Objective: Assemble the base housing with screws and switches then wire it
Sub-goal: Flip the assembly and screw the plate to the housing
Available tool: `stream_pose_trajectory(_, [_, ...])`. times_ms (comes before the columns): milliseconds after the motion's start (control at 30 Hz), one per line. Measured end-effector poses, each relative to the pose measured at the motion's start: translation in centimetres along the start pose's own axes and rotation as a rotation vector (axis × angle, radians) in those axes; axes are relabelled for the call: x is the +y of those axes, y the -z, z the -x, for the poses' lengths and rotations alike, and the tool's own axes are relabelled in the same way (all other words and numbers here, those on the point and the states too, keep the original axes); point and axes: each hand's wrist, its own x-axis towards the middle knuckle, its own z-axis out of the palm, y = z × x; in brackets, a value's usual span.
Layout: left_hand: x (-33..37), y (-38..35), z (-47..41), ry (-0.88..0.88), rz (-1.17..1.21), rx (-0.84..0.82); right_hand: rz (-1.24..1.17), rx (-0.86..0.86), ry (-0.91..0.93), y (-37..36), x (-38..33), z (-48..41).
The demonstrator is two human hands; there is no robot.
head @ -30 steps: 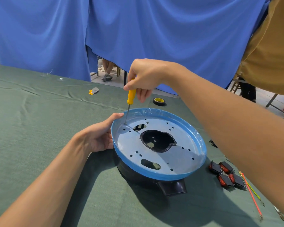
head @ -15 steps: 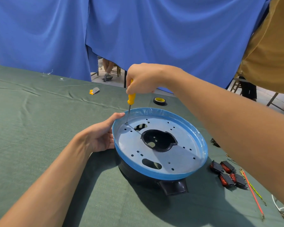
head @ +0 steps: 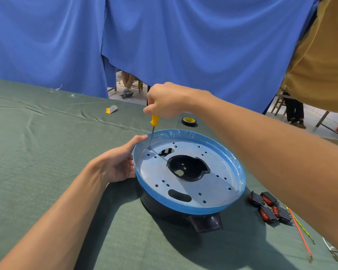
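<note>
The round base housing [head: 219, 205] stands on the green cloth, a black body under a metal plate wrapped in blue film, with many holes and a black centre opening. My right hand [head: 165, 100] grips a yellow-handled screwdriver [head: 154, 123] held upright, its tip on a screw [head: 149, 148] at the plate's far left edge. My left hand [head: 119, 166] holds the housing's left rim, thumb on top. Several black and red switches [head: 269, 206] lie to the right, beside red, yellow-green and white wires [head: 300, 234].
A black and yellow tape roll [head: 189, 121] lies behind the housing. A small yellow and grey item [head: 111, 109] sits further left on the cloth. Blue curtains hang behind the table. A person in a mustard shirt [head: 324, 61] stands at the right.
My right hand has turned on the screwdriver handle, its fingers now closed over the top. The tip stays on the same screw. My left hand has not moved.
</note>
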Motion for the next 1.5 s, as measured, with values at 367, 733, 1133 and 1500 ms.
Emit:
stream_pose_trajectory(367, [0.0, 0.2, -0.2, 0.002, -0.003, -0.004, 0.027, 0.024, 0.011, -0.2, -0.5, -0.3])
stream_pose_trajectory(733, [0.0, 0.1, -0.1, 0.001, -0.003, 0.004, 0.105, -0.058, 0.104, 0.7, -0.7, 0.9])
stream_pose_trajectory(1133, [0.0, 0.0, -0.1, -0.008, 0.002, 0.01, 0.015, -0.086, 0.148, 1.7, -0.4, 1.5])
stream_pose_trajectory(1500, [0.0, 0.2, -0.3, -0.003, 0.006, 0.001, -0.05, -0.232, -0.12, 1.1, -0.8, 0.9])
